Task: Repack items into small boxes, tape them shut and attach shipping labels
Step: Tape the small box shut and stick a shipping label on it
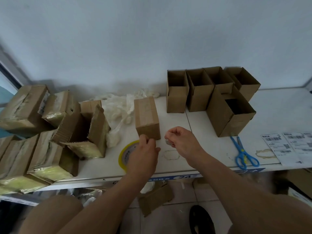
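Closed small box (147, 117) on table (194, 162) — tape roll (124, 156) half hidden.
Roll is gripped by left hand (143, 155); small pale scrap is pinched by right hand (181, 141) — label sheets (287, 147) unreadable.

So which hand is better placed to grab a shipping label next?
Probably right: the right hand is nearer the shipping labels at the table's right end; the left hand is over the tape roll.
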A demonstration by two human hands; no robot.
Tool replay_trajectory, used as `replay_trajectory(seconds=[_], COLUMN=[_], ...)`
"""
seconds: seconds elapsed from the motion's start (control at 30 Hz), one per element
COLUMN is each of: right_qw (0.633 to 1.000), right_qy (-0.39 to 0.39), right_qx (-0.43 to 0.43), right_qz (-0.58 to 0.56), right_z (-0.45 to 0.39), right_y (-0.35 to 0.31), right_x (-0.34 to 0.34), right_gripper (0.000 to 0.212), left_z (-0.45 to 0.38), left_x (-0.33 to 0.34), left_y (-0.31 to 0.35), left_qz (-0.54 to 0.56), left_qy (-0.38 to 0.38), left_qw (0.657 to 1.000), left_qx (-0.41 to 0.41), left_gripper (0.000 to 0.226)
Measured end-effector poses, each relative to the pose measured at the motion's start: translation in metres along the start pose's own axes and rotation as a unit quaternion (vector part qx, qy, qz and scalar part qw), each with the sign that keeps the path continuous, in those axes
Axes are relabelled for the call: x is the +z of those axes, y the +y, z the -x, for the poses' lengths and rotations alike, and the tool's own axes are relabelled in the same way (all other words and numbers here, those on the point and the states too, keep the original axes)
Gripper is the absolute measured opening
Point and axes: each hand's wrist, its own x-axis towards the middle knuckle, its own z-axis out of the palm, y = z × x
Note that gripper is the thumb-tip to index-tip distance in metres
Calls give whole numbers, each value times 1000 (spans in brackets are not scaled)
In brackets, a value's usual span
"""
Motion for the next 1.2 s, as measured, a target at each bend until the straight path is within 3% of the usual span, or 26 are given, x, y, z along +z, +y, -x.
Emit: replay_trajectory(seconds=[0.13, 0.23, 0.3, 0.43, 0.6, 0.83, 1.2], right_qw=[1000, 999, 998, 997, 993, 986, 975], right_qy=[7, 4, 14, 33, 55, 124, 158], right_qx=[5, 7, 2, -8, -20, -1, 57], right_qz=[30, 48, 59, 71, 105, 115, 148], right_z=[7, 10, 11, 15, 24, 35, 54], right_y=[4, 6, 5, 4, 7, 22, 49], right_x=[-10, -17, -20, -26, -43, -82, -131], right_gripper=[7, 10, 12, 10, 16, 13, 20], left_z=[-3, -6, -11, -31, -63, -84, -33], left_x=[17, 12, -1, -27, -18, -3, 13], left_y=[-8, -5, 6, 11, 10, 34, 136], left_qz=[-38, -66, -66, 75, 138, 186, 120], left_qy=[-27, 9, 59, 210, 117, 61, 82], left_qw=[999, 998, 996, 972, 969, 960, 988], left_qx=[21, 5, -16, -72, -169, -200, -51], left_gripper=[28, 35, 41, 50, 85, 75, 74])
